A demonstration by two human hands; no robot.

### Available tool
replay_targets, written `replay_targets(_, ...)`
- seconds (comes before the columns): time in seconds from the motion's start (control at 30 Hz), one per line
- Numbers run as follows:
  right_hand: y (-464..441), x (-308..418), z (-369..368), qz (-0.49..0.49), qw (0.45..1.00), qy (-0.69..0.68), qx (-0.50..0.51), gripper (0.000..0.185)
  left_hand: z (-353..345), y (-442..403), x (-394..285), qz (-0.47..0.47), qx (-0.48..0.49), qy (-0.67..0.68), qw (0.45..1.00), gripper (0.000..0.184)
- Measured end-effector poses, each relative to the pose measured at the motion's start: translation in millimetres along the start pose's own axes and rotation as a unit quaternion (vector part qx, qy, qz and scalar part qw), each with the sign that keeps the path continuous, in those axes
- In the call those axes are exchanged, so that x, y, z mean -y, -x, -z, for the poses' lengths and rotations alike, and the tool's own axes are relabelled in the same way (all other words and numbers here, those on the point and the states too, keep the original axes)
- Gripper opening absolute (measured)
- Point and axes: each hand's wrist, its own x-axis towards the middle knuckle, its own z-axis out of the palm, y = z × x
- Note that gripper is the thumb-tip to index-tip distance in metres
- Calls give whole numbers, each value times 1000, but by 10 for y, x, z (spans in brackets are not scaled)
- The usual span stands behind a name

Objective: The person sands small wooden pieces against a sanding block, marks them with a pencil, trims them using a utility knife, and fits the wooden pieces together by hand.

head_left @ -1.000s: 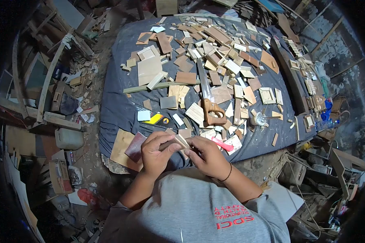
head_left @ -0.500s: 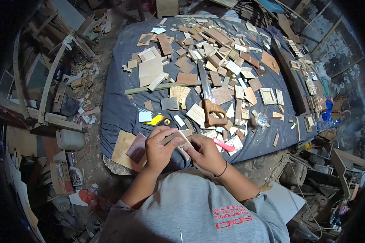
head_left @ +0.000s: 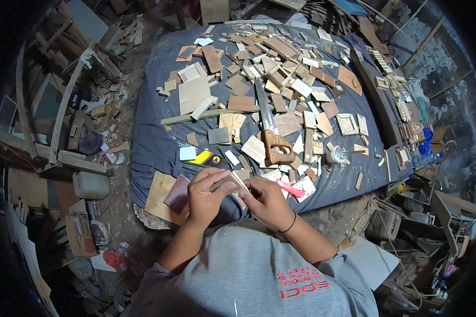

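Observation:
Close in front of my chest, a small thin piece of wood [head_left: 238,181] is held between both hands, tilted with its pale edge facing up. My left hand [head_left: 206,193] pinches it with the thumb on the near face and the fingers behind. On the other edge, my right hand [head_left: 267,199] closes its thumb and fingers on the same piece; some of its fingertips are hidden. Just beyond the hands lies a handsaw with a wooden handle [head_left: 278,149]. A pink-handled tool [head_left: 291,188] lies right of my right hand, and a yellow and black packet [head_left: 204,157] above my left.
Many wood offcuts [head_left: 280,68] cover the dark cloth [head_left: 158,127] on the table. A plywood sheet [head_left: 157,193] and a reddish-brown piece [head_left: 177,193] lie at the near left. A clear plastic bag [head_left: 337,155] sits at right. A long dark beam [head_left: 378,103] runs along the right side.
The wood piece has tilted slightly between my hands, showing more of its edge. My grip looks the same, and the whole view has shifted a little.

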Motion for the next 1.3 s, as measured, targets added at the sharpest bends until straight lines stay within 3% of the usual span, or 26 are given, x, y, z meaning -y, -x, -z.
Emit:
replay_targets(0.77, -2, 3, 8, 18, 1000, 1, -7, 16, 1, -60, -126, -33, 19, -54, 998, 27)
replay_targets(1.3, 1, 37, 24, 16, 1000, 16, -5, 15, -21, -24, -78, -7, 13, -31, 999, 27)
